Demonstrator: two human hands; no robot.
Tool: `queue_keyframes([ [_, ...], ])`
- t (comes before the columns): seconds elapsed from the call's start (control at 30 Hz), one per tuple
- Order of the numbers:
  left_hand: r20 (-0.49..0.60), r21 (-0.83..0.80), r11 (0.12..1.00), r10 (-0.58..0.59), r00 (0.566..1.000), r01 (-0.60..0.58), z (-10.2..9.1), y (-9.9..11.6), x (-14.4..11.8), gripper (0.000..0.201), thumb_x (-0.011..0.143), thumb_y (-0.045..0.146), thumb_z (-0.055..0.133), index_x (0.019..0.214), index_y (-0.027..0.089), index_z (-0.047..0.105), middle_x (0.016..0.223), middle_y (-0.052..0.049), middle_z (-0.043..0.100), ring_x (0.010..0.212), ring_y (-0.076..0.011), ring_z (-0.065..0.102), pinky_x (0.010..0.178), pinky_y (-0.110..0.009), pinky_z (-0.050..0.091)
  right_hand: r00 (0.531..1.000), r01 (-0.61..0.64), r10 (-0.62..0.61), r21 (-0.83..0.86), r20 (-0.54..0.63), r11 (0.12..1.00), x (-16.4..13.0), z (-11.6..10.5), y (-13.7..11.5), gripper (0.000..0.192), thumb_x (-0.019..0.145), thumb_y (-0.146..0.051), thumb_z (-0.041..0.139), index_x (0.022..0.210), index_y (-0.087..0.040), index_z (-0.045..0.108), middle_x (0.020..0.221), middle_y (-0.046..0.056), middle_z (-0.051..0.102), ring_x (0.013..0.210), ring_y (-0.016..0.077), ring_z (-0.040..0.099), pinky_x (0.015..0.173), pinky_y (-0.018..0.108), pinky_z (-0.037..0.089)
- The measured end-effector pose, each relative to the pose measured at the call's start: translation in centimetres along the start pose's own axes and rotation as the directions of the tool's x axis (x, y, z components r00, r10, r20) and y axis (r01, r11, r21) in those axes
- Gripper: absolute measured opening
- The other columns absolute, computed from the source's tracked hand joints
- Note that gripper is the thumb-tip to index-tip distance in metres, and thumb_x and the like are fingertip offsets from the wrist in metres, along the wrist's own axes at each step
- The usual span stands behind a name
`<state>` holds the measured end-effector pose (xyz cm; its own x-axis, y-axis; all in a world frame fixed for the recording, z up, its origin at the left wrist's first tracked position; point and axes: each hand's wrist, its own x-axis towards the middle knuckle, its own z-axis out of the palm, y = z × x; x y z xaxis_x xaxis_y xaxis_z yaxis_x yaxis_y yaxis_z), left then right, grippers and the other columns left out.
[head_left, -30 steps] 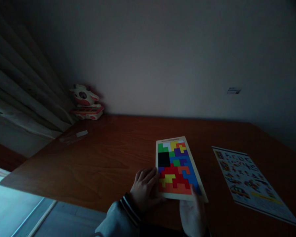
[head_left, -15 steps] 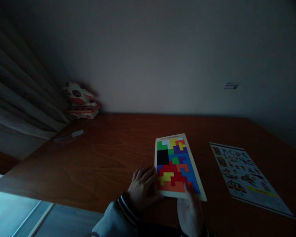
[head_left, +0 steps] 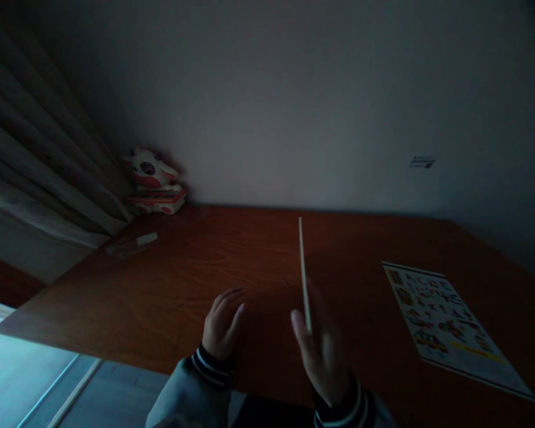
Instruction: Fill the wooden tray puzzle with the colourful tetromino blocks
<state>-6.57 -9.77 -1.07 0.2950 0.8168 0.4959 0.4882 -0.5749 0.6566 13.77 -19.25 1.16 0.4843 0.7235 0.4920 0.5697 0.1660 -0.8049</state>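
A block puzzle board point(head_left: 304, 273) stands nearly on edge, so only its thin pale side shows; its coloured face is turned out of sight. My right hand point(head_left: 323, 351) grips the lower end of the board, thumb on the left and blurred fingers on the right. To the left, my left hand point(head_left: 223, 324) is apart from the board over the wooden table point(head_left: 182, 279), fingers loosely curved and thumb spread, with nothing in it.
A printed sheet point(head_left: 455, 327) with colourful pictures lies on the right. A white and red cow-shaped toy point(head_left: 156, 181) stands at the back left, near a curtain point(head_left: 40, 148). In front of the toy is a clear plastic wrapper point(head_left: 131, 245) with a white label.
The board has been tilted up from a nearly flat pose onto its edge, hiding its coloured pieces. My left hand has let go of it and moved left.
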Motion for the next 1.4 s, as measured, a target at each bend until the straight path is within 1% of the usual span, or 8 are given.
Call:
queue_keyframes([
  [0.1,-0.123,-0.005,0.998,-0.061,0.991,0.061,-1.6,-2.3,0.3,0.028,0.095,0.037,0.05,0.113,0.02,0.063,0.117,-0.01,0.065,0.113,-0.0239,0.061,0.099,-0.041,0.051,0.923,0.238,-0.164,-0.181,0.349,0.954,0.1,2.6,-1.6,0.075,0.078,-0.06,0.065,0.142,-0.025,0.048,0.147,0.012,0.048,0.136,0.0369,0.041,0.111,0.06,0.031],
  [0.23,-0.123,0.03,0.994,-0.103,0.987,0.107,-2.4,-3.5,0.3,0.029,0.096,0.04,0.049,0.11,0.019,0.063,0.116,-0.01,0.065,0.111,-0.023,0.062,0.097,-0.04,0.053,0.857,0.388,-0.214,-0.315,0.468,0.866,-1.6,5.3,-0.5,0.081,0.075,-0.07,0.062,0.138,-0.02,0.052,0.143,0.018,0.051,0.133,0.0409,0.044,0.106,0.065,0.032],
  [0.37,-0.004,0.178,0.984,-0.019,1.0,0.019,-1.8,-3.2,0.2,0.03,0.094,0.041,0.051,0.112,0.02,0.064,0.113,-0.009,0.068,0.106,-0.0238,0.064,0.093,-0.042,0.054,0.912,0.354,-0.217,-0.4,0.349,0.846,-1.8,4.7,0.9,0.061,0.088,-0.056,0.056,0.136,-0.019,0.051,0.143,0.017,0.051,0.133,0.0345,0.045,0.109,0.06,0.031],
  [0.57,0.146,0.341,0.933,0.068,0.987,-0.115,-0.9,-3.2,0.0,0.036,0.092,0.046,0.055,0.117,0.022,0.065,0.115,-0.009,0.07,0.107,-0.027,0.065,0.092,-0.046,0.053,0.972,0.193,-0.092,-0.519,0.215,0.832,-1.4,2.5,3.1,0.09,0.077,-0.07,0.058,0.145,-0.015,0.038,0.147,0.025,0.042,0.131,0.042,0.044,0.102,0.064,0.035],
  [0.8,0.165,0.369,0.915,0.109,0.98,-0.164,-0.8,-3.7,-0.2,0.037,0.092,0.045,0.055,0.12,0.022,0.064,0.118,-0.009,0.069,0.11,-0.0268,0.064,0.093,-0.045,0.053,0.96,0.206,-0.06,-0.544,0.273,0.813,-2.7,2.4,4.7,0.107,0.069,-0.08,0.055,0.148,-0.013,0.031,0.146,0.027,0.042,0.135,0.0452,0.037,0.105,0.069,0.024],
  [1.03,0.177,0.271,0.944,0.143,0.974,-0.187,-1.1,-3.1,0.1,0.036,0.092,0.043,0.055,0.12,0.023,0.063,0.116,-0.009,0.07,0.107,-0.0262,0.066,0.091,-0.043,0.056,0.954,0.208,-0.07,-0.479,0.29,0.853,-2.5,1.9,4.4,0.109,0.066,-0.08,0.059,0.149,-0.017,0.028,0.144,0.025,0.045,0.132,0.0439,0.042,0.104,0.066,0.025],
  [1.2,0.176,0.086,0.985,0.135,0.975,-0.152,-1.5,-2.0,0.1,0.033,0.095,0.036,0.05,0.124,0.022,0.059,0.133,-0.01,0.06,0.119,-0.0244,0.06,0.097,-0.039,0.054,0.955,0.214,-0.086,-0.459,0.283,0.862,-2.6,2.0,4.9,0.119,0.053,-0.08,0.068,0.147,-0.017,0.031,0.146,0.026,0.041,0.132,0.0475,0.04,0.103,0.065,0.028],
  [1.4,0.205,-0.118,0.985,0.148,0.967,-0.126,-1.6,-0.3,-0.4,0.038,0.099,0.037,0.04,0.131,0.021,0.052,0.151,-0.012,0.039,0.135,-0.0285,0.044,0.107,-0.045,0.045,0.981,0.173,-0.126,-0.372,0.148,0.912,-2.5,2.0,4.7,0.086,0.073,-0.037,0.069,0.146,-0.018,0.028,0.143,0.022,0.044,0.129,0.0407,0.045,0.099,0.058,0.04],
])
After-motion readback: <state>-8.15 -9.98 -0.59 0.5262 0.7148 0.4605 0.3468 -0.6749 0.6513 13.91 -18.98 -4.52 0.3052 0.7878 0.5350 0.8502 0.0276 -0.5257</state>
